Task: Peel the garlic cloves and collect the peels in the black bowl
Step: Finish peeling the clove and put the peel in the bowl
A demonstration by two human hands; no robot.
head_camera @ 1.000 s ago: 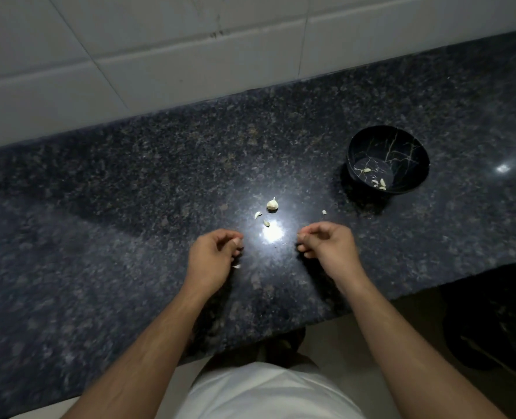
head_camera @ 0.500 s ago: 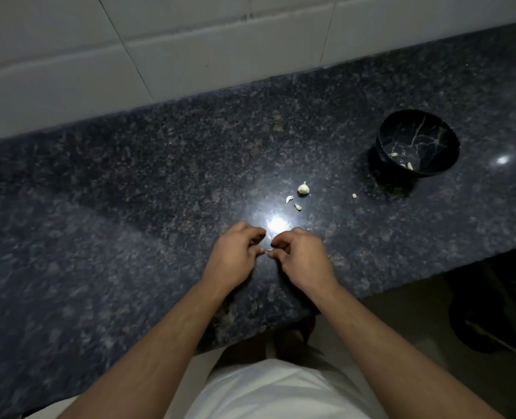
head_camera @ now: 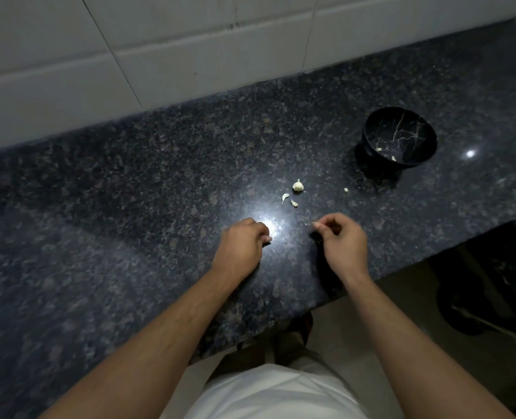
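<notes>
One garlic clove (head_camera: 297,186) stands on the dark speckled surface (head_camera: 129,182) near its middle, its pointed tip aimed toward the far wall, so its long axis runs near to far. Just near-left of it lie two small peel scraps (head_camera: 285,197), and one tiny fragment (head_camera: 346,189) sits off to the right, toward the black bowl (head_camera: 371,137). The bowl stands far right, upright, with two pale bits (head_camera: 379,149) showing inside. Both hands hover near the front edge, apart from each other. The left hand (head_camera: 241,243) has its fingers curled under; whether it holds anything cannot be told. The right hand (head_camera: 342,241) pinches thumb to forefinger; what lies between them is too small to make out.
</notes>
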